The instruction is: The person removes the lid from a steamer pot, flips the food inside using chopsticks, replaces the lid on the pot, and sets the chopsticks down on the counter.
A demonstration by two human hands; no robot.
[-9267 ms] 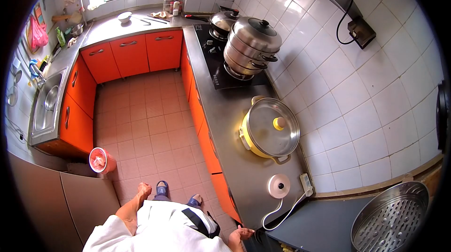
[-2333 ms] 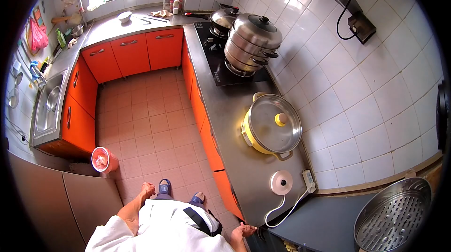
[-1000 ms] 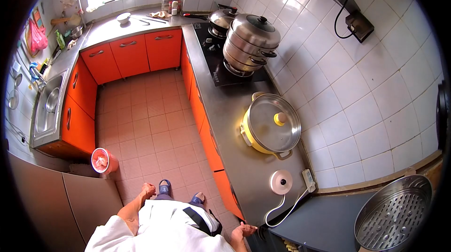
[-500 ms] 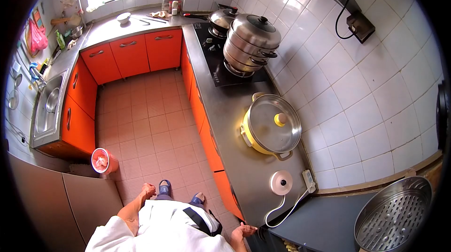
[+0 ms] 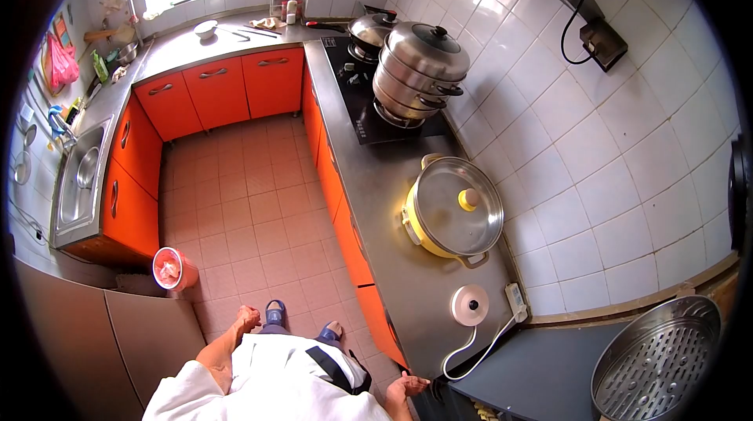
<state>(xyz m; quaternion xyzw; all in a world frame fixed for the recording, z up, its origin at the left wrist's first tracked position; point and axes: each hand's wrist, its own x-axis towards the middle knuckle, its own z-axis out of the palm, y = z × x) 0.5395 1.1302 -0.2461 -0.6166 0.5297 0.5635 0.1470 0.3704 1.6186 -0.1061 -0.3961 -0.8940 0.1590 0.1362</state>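
Steel counter (image 5: pixel 421 323), smooth, dull-grey; right hand (image 5: pixel 405 386) hangs near its end, left hand (image 5: pixel 248 317) above square floor tiles (image 5: pixel 259 182). Whether either grips anything, I can't tell.

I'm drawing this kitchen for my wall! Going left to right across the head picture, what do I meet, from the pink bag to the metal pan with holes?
Pink bag → red bucket → left hand → right hand → pale round disc → white power strip → metal pan with holes.
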